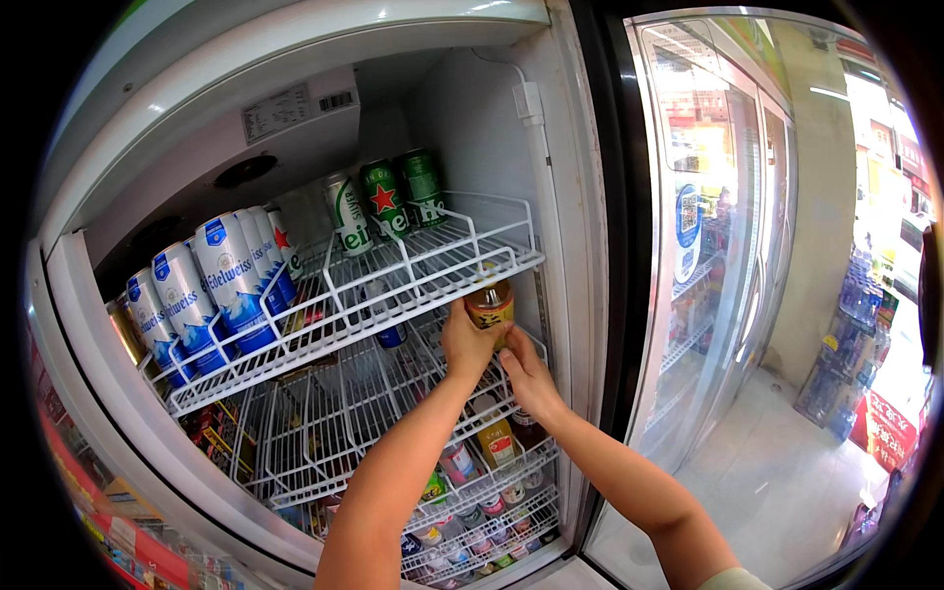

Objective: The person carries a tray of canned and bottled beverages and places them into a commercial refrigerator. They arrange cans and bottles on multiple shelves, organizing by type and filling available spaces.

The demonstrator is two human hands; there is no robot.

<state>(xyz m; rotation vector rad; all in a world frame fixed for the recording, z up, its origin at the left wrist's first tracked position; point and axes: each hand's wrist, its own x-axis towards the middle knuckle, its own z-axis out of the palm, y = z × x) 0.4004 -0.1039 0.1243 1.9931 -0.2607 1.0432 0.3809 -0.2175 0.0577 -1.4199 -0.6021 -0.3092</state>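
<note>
Inside an upright drinks fridge, my left hand (470, 341) is wrapped around a bottle of amber drink (490, 304) with a yellow label. My right hand (529, 372) meets the bottle's lower part from the right, its fingertips close to my left thumb. The bottle stands at the right end of the second shelf, just beneath the front edge of the white wire top shelf (354, 328). Its base is hidden by my hands. On the second wire shelf (317, 435), a blue and white can (389, 335) sits farther back.
Edelweiss cans (234, 276) line the top shelf's left side; green Heineken cans (382, 195) stand at its back right. Lower shelves hold several bottles, including a yellow one (498, 444). The open glass door (700, 243) is to the right, with stacked bottle packs (848, 346) beyond it.
</note>
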